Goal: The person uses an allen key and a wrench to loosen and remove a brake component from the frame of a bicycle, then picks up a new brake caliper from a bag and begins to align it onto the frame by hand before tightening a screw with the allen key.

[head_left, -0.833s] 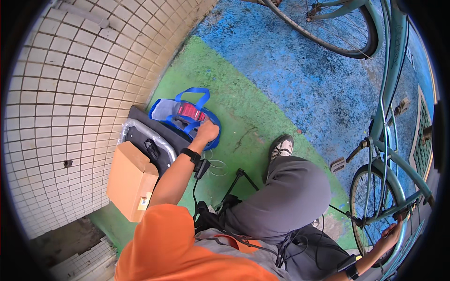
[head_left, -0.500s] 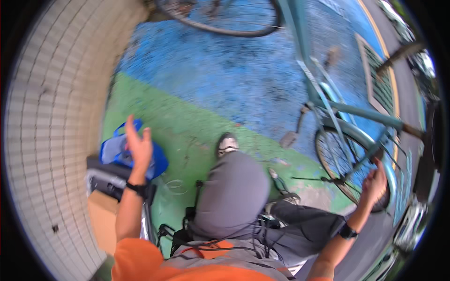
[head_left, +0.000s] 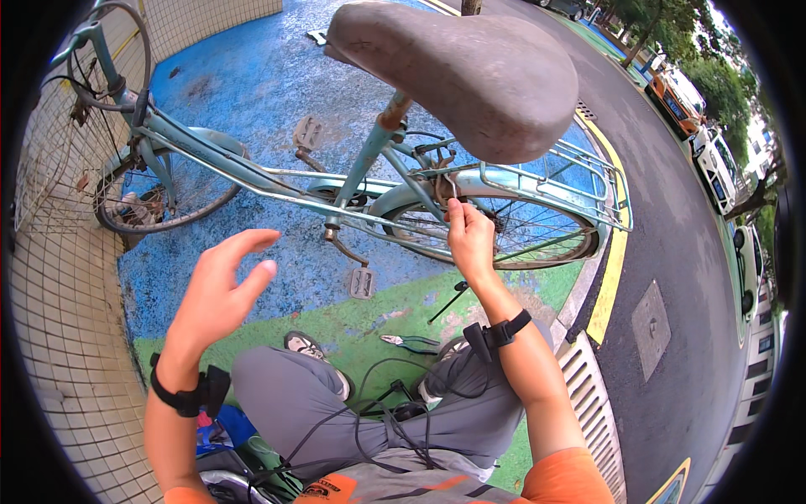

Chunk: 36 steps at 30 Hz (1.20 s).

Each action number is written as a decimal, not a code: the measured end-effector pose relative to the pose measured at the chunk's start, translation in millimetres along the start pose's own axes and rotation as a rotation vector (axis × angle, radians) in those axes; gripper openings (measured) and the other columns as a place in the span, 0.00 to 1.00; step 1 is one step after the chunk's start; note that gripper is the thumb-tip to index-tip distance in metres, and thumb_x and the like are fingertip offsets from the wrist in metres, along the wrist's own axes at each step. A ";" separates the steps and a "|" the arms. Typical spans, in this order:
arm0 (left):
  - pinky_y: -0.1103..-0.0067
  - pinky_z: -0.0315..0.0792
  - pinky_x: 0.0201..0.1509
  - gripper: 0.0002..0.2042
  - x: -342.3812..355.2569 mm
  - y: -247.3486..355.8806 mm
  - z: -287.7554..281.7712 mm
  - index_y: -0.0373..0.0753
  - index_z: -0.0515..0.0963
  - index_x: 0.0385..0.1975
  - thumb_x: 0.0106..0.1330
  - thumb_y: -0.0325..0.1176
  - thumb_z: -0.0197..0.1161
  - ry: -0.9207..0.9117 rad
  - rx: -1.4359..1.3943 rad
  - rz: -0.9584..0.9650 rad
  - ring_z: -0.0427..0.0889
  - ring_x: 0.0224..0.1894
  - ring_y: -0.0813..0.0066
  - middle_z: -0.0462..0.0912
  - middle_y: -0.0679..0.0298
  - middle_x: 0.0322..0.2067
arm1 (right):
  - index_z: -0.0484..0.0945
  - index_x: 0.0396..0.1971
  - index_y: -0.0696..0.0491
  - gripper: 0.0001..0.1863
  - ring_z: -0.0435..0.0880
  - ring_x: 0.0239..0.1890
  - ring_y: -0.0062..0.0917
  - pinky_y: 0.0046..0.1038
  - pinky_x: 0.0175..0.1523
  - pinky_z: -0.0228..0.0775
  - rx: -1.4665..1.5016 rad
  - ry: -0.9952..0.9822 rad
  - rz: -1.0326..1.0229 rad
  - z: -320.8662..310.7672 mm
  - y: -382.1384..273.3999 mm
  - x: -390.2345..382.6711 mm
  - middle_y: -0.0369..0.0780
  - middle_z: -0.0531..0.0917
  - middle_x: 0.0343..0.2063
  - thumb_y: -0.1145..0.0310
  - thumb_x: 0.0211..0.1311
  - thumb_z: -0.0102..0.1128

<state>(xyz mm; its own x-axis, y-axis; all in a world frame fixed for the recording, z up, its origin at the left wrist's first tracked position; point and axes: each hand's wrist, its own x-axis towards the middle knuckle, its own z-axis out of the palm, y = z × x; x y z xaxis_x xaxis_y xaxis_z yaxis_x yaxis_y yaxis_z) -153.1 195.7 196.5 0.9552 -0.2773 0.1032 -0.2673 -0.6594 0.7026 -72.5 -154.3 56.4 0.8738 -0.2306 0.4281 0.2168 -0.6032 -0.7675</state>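
Observation:
A pale teal bicycle (head_left: 218, 164) with a worn brown-grey saddle (head_left: 453, 80) stands across my view. My right hand (head_left: 471, 235) is raised to the rear brake area below the saddle, fingers pinched on a small metal part that I cannot make out clearly, beside the rear mudguard (head_left: 554, 203). My left hand (head_left: 220, 290) hangs in the air short of the frame, holding nothing, thumb and fingers apart. Pliers with dark green handles (head_left: 413, 343) lie on the green floor by my feet. A thin black rod (head_left: 445, 304) is below the rear wheel.
A tiled wall (head_left: 59, 319) runs along the left. A blue bag (head_left: 214, 428) is low by my left forearm. To the right are a drain grate (head_left: 588, 407), a yellow kerb line (head_left: 606, 311) and a road with parked cars (head_left: 712, 168) and trees.
My view has swung from the bag and box toward the bicycle. My left hand has left the bag and is open; my right hand has moved up to the part below the saddle.

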 end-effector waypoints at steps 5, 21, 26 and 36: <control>0.69 0.75 0.53 0.20 79.1 27.5 99.6 0.31 0.75 0.53 0.67 0.39 0.60 -0.100 -0.107 -0.049 0.84 0.49 0.60 0.85 0.50 0.44 | 0.77 0.21 0.60 0.32 0.77 0.19 0.43 0.42 0.29 0.65 0.022 -0.168 0.207 3.9 13.6 1.5 0.50 0.77 0.15 0.47 0.74 0.44; 0.78 0.78 0.38 0.13 149.5 12.0 235.3 0.33 0.72 0.47 0.72 0.36 0.59 0.125 -0.818 -0.181 0.80 0.37 0.78 0.81 0.63 0.40 | 0.63 0.23 0.48 0.22 0.49 0.10 0.12 0.20 0.14 0.40 0.905 -0.577 0.835 -37.2 -47.2 5.9 0.26 0.56 0.11 0.49 0.77 0.41; 0.79 0.74 0.38 0.11 146.6 21.6 232.8 0.32 0.74 0.43 0.69 0.32 0.63 0.284 -0.667 -0.084 0.80 0.36 0.78 0.83 0.61 0.35 | 0.61 0.25 0.47 0.21 0.50 0.09 0.15 0.21 0.14 0.43 1.198 -0.470 1.032 -33.5 -70.9 3.3 0.28 0.55 0.12 0.51 0.77 0.40; 0.77 0.74 0.45 0.13 154.2 12.8 232.5 0.31 0.79 0.44 0.66 0.32 0.67 0.278 -0.799 -0.124 0.78 0.41 0.79 0.82 0.65 0.41 | 0.61 0.17 0.49 0.27 0.60 0.10 0.16 0.24 0.16 0.50 0.891 -0.417 0.807 -12.1 -44.8 -7.9 0.31 0.65 0.11 0.49 0.77 0.40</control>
<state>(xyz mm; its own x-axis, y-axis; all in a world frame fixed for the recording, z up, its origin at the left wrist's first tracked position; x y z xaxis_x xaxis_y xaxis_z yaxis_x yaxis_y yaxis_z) -38.7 -18.0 57.7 0.9960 0.0145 0.0887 -0.0893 0.0464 0.9949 -94.4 -134.7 93.2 0.9284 0.0631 -0.3662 -0.3640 0.3528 -0.8620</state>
